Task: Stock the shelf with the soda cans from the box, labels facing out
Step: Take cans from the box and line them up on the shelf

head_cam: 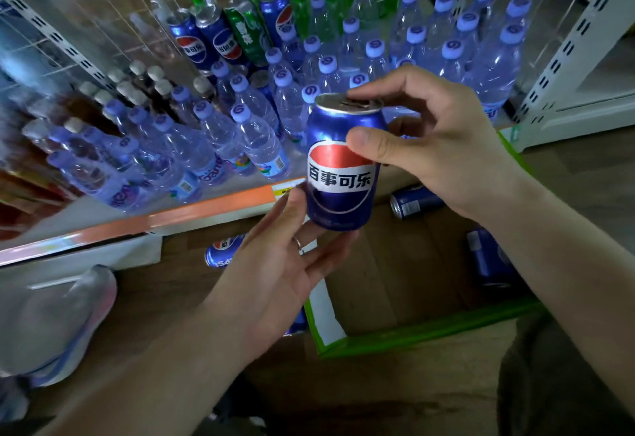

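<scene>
A blue soda can [338, 191] with a red, white and blue logo is held upright in mid-air, label toward me, above the cardboard box [360, 294]. My right hand [436, 147] grips its upper part, thumb on the front and fingers over the top rim. My left hand [285, 257] supports the can's lower left side and base with its thumb and fingertips. More blue cans lie on their sides in the box [414, 200] [489, 257] and one [221, 250] lies left of my left hand. Three blue cans [192, 40] and a green one [245, 28] stand at the shelf's back.
The shelf [206, 207] with an orange front strip carries many clear water bottles [257, 126] with lavender caps and brown-capped bottles [137, 88] at the left. A white perforated upright [563, 54] stands at the right. A shoe [58, 319] is at the lower left.
</scene>
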